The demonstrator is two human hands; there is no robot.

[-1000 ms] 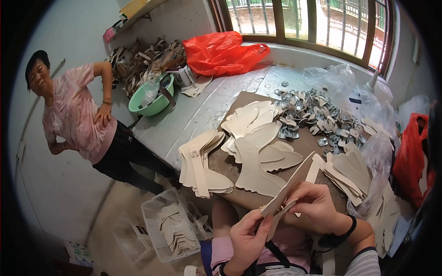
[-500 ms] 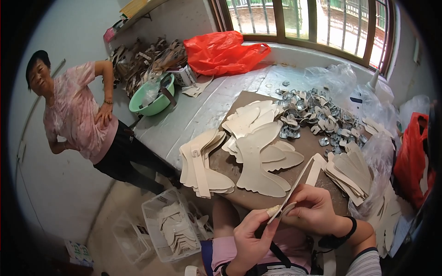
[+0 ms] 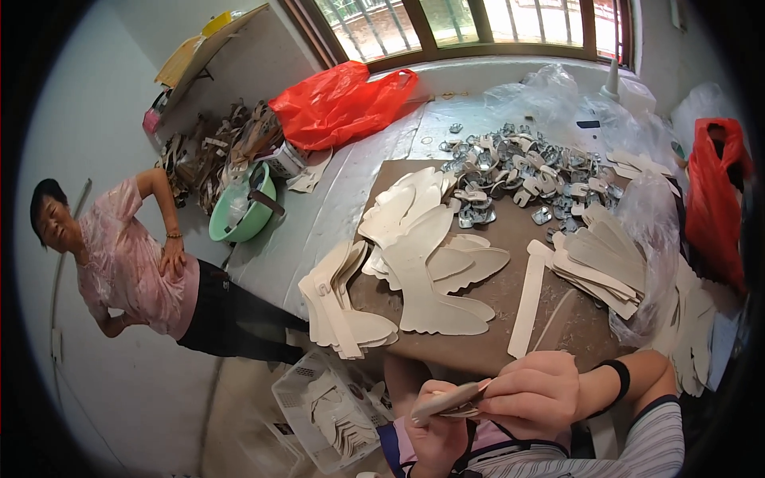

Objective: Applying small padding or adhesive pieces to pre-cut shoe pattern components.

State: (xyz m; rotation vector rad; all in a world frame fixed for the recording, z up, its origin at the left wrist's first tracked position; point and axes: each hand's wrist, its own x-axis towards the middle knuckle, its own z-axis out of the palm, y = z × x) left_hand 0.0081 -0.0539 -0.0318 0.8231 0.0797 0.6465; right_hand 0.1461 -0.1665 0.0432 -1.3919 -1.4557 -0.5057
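Note:
Low in front of me, both hands hold a cream cut piece (image 3: pixel 450 401) seen almost edge-on. My left hand (image 3: pixel 438 438) pinches its near end between thumb and fingers. The fingers of my right hand (image 3: pixel 538 390) close on the other end and hide it; a smaller part there cannot be made out. Beyond my hands, a cream strip (image 3: pixel 527 307) lies on the brown board (image 3: pixel 478 348). Farther left on the board is a pile of large curved cream pieces (image 3: pixel 418 255), and beside it a smaller stack (image 3: pixel 331 299) with a strip on top.
Metal buckles with cream tabs (image 3: pixel 518 171) are heaped at the back. Cream strips (image 3: pixel 598 263) fan out at right by clear plastic bags (image 3: pixel 649 239). A red bag (image 3: pixel 343 103) and green basin (image 3: pixel 247 211) stand far left. A person (image 3: pixel 143 255) stands left; a white crate (image 3: pixel 295 390) sits below.
My hands have come lower, toward my lap. The cream piece has tipped from upright to nearly flat, uncovering the strip on the board. My view has turned somewhat.

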